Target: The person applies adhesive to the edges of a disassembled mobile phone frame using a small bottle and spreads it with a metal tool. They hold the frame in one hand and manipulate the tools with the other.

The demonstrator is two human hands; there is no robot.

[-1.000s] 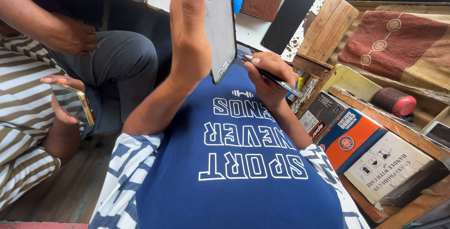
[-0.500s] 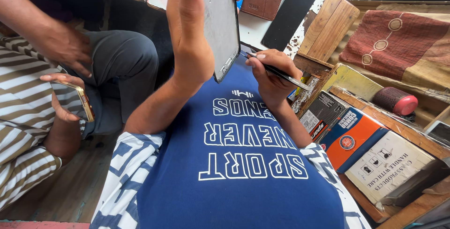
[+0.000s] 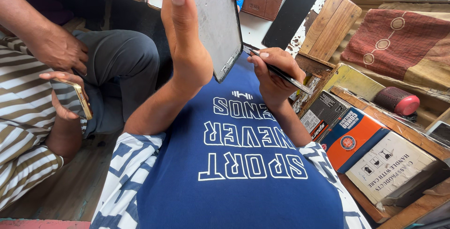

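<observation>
Thin phone panel is held upright, top centre of frame, edges pinched by left hand; prob. light, stiff, fragile, so best gripped at rims. Tweezers are gripped by right hand, centre-right

Bright daylight from the upper right, dim upper-left corner, sharp focus, wide-angle edge distortion.

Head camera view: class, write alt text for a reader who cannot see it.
The person's left hand holds a flat grey panel upright, while the right hand puts a thin black tool to its lower edge. At left, another person holds a phone.
</observation>
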